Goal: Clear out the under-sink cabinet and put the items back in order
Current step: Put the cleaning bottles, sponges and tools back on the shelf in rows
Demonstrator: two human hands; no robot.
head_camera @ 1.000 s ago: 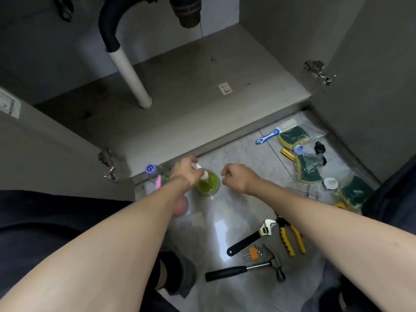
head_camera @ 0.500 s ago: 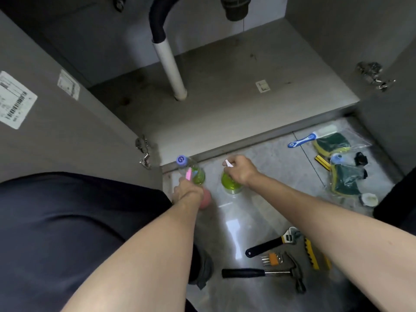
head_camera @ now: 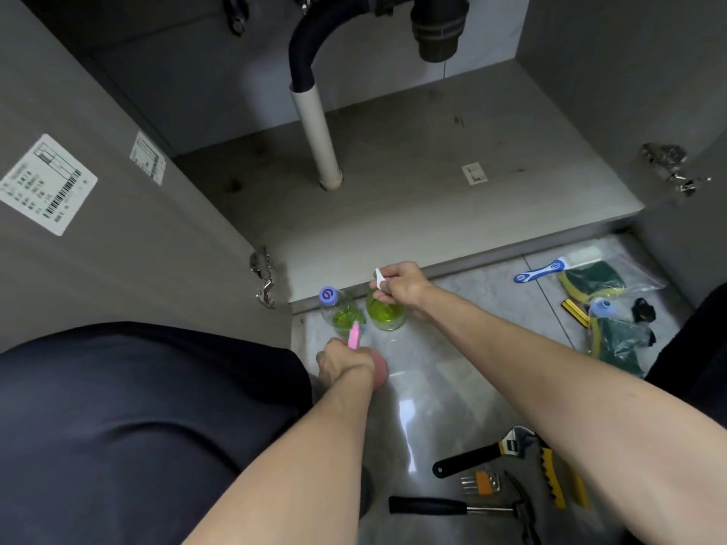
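Right hand (head_camera: 401,287), fingers clamped on the white spray head of the green spray bottle (head_camera: 384,314); left hand (head_camera: 344,363), fingers clamped on the pink spray bottle (head_camera: 368,365). Both bottles stand upright on the floor, long axes vertical beneath the fingers. The cabinet shelf (head_camera: 452,214) lies just beyond the right-hand fingers, the nearer hand. Against the frame half a second ago, both grips are unchanged; only the view is closer.

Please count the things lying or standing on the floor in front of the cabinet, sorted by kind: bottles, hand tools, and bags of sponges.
Bottles: 3, namely green spray bottle, pink spray bottle, blue-capped bottle.
Hand tools: 4, namely wrench, pliers, hammer, hex keys.
Sponge bags: 2, namely far bag, near bag.
Total: 9
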